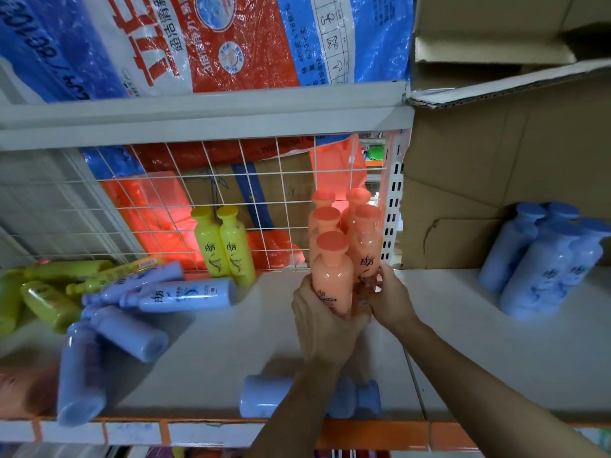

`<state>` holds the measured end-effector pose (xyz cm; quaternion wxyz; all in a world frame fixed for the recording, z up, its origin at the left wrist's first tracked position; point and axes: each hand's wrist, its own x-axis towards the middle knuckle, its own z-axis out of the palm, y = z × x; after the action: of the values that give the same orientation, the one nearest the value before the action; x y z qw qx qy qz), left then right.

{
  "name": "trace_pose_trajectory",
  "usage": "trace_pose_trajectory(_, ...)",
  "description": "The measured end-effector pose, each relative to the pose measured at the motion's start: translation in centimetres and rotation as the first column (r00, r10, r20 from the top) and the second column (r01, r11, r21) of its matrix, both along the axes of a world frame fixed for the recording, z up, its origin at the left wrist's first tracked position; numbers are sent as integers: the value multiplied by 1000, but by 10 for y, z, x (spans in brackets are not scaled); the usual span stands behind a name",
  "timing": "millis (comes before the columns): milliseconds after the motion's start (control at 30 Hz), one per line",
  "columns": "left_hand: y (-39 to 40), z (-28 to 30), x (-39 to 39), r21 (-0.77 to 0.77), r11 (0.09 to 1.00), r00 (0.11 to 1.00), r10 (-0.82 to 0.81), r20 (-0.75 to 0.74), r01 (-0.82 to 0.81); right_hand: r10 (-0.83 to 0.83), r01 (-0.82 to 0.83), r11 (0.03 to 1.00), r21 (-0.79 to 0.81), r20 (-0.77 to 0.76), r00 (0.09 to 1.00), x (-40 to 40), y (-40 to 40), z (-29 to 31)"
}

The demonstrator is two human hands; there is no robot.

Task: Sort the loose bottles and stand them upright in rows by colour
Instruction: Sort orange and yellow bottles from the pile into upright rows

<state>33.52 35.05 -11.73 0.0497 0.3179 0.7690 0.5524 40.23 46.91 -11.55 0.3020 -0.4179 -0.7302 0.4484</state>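
Several orange bottles [347,223] stand upright in two rows on the white shelf [231,342]. My left hand [322,322] grips the base of the nearest orange bottle [332,276]. My right hand [391,299] curls round the base of the orange bottle [367,249] beside it. Two yellow bottles [224,246] stand upright against the wire grid. Several blue bottles [148,299] and yellow bottles [49,292] lie loose at the left. One blue bottle [264,396] lies near the front edge under my left forearm. Several blue bottles [542,259] stand upright at the right.
A white wire grid [198,193] backs the shelf. A cardboard box [496,160] stands behind the upright blue bottles. An upper shelf holds a large red and blue bag [198,44]. An orange price strip [380,434] runs along the front edge.
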Motion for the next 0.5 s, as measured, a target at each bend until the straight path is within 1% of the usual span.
trace_pose_trajectory(67,0,3,-2,-17,999,999,30,25,-29,-40,42,999,-20,60,997,5,2,-1)
trace_pose_trajectory(100,-2,3,-4,-3,1000,999,21,31,-21,-56,59,998,-23,87,995,8,3,-3)
trace_pose_trajectory(133,-5,1,-7,32,999,999,-6,41,5,-67,69,997,-25,79,995,11,2,-3)
trace_pose_trajectory(167,-9,0,-9,80,996,995,-54,80,48,-76,77,997,-21,47,996,14,-1,-3)
trace_pose_trajectory(233,-16,1,-8,176,969,960,-205,192,172,-73,72,997,-25,-34,997,19,-9,0)
trace_pose_trajectory(267,-18,0,-5,200,950,936,-280,213,239,-48,45,999,-30,-83,995,22,-14,2)
trace_pose_trajectory(333,-20,0,0,184,924,911,-367,187,334,47,-54,998,-37,-164,985,28,-24,6)
trace_pose_trajectory(367,-21,0,2,162,918,905,-388,172,363,103,-113,993,-41,-185,977,31,-28,9)
trace_pose_trajectory(433,-19,-1,5,110,923,906,-383,179,369,231,-245,969,-43,-202,952,41,-33,15)
trace_pose_trajectory(500,-18,-1,4,93,923,904,-383,187,372,350,-364,930,-45,-189,918,49,-34,19)
